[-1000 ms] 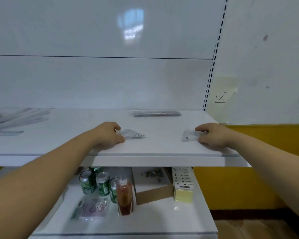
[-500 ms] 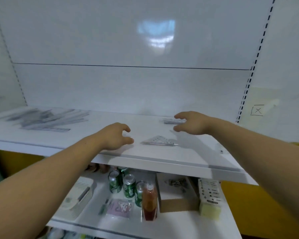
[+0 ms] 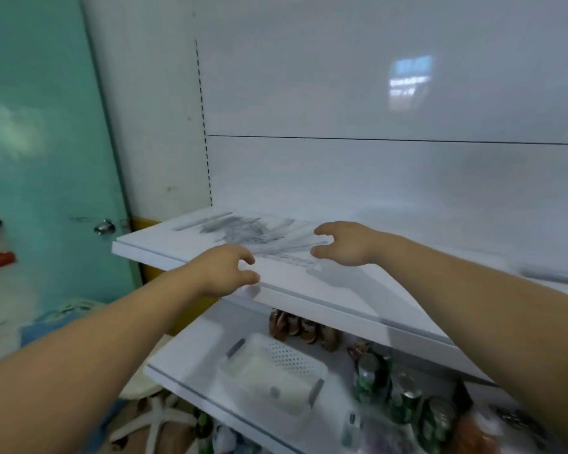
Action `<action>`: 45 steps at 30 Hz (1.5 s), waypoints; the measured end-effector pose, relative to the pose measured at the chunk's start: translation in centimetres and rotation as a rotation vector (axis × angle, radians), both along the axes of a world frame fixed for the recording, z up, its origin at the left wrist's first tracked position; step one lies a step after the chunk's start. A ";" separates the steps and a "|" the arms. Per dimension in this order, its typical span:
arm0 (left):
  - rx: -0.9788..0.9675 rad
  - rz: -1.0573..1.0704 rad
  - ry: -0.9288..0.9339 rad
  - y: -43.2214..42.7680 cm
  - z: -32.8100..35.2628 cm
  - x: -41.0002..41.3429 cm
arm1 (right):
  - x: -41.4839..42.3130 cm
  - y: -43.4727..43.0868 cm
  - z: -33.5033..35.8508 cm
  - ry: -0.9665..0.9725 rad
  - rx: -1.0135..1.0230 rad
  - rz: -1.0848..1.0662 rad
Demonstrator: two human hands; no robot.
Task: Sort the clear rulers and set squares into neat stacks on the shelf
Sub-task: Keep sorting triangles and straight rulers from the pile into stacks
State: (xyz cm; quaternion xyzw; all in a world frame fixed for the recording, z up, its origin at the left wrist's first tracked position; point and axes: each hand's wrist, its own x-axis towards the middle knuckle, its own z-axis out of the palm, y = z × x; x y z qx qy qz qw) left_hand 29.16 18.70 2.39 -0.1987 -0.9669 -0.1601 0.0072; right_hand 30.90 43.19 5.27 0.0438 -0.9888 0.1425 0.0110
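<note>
Rulers heaped on shelf, basket and cans below

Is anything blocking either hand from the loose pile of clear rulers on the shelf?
Nothing visible does. The left hand and right hand, both empty, are close to the ruler pile, with only bare shelf between.

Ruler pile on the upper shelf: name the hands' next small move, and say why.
Probably lower the right hand onto the near edge of the ruler pile and grip one ruler: it and the left hand hover empty, fingers loosely curled, and the pile lies scattered.
</note>
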 end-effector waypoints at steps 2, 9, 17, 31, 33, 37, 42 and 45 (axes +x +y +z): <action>0.000 0.028 0.005 -3.4 0.3 -1.8 | -2.2 -2.9 -0.1 0.001 0.015 0.019; 0.017 0.079 -0.017 -9.7 -0.2 -8.0 | -9.0 -8.9 -0.9 -0.031 0.057 0.039; 0.013 0.040 0.008 -9.3 -1.2 -16.3 | -18.0 -11.1 -2.2 -0.040 0.100 0.057; -0.108 -0.217 0.038 -5.3 -1.1 -28.4 | -26.0 -9.4 -1.7 -0.055 0.070 0.042; -0.108 -0.255 0.056 -5.1 -1.0 -29.2 | -25.8 -8.9 -1.6 -0.033 0.062 -0.003; 0.002 -0.299 0.012 -4.9 -1.4 -30.3 | -25.4 -8.2 -1.8 -0.010 0.040 -0.105; 0.065 -0.278 0.038 -5.0 -2.1 -30.3 | -24.7 -7.8 -2.3 0.012 0.022 -0.236; -0.056 -0.326 0.079 -5.3 -2.5 -29.9 | -24.1 -7.8 -2.5 -0.001 0.038 -0.285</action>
